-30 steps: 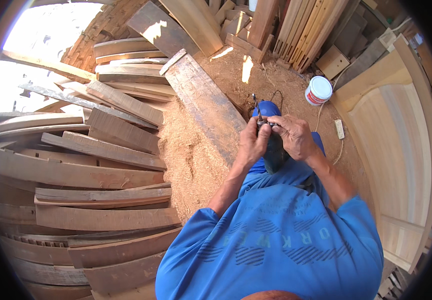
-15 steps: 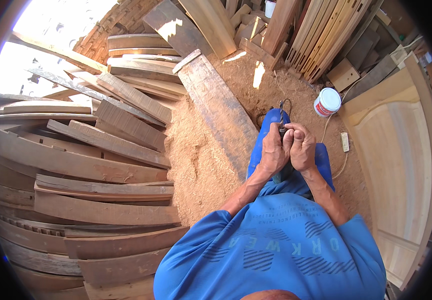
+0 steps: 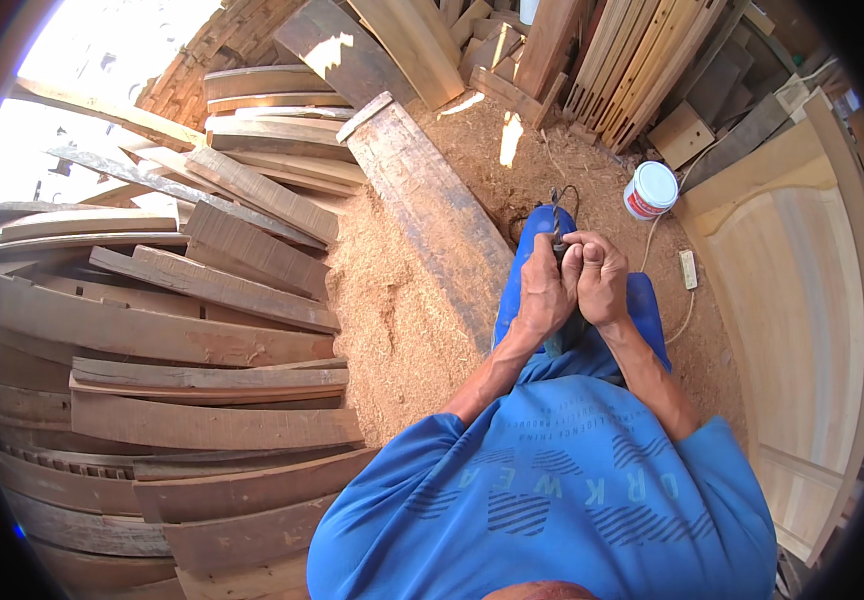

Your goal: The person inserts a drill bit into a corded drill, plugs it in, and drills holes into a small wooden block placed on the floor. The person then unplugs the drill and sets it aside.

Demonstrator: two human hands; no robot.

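Note:
Between my knees stands a power drill, its dark green body (image 3: 566, 334) showing only partly below my wrists. A twist drill bit (image 3: 555, 214) sticks out from its dark chuck, pointing away from me. My left hand (image 3: 544, 288) is closed around the chuck area from the left side. From the right, my right hand (image 3: 602, 281) presses against it with curled fingers, the forefinger reaching over to the chuck near the bit's base. Both thumbs lie side by side. Most of the drill's body is hidden by my hands and blue clothing.
Curved wooden pieces (image 3: 212, 420) are stacked along the left beside a sawdust heap (image 3: 392, 330). A long dusty board (image 3: 427, 200) lies ahead. To the right are a white bucket (image 3: 652, 190), a power strip (image 3: 688, 270) with a cord, and a wooden panel (image 3: 792, 300).
My right forefinger has extended toward the chuck, and the hands with the drill have shifted slightly left. The whole view has moved a little.

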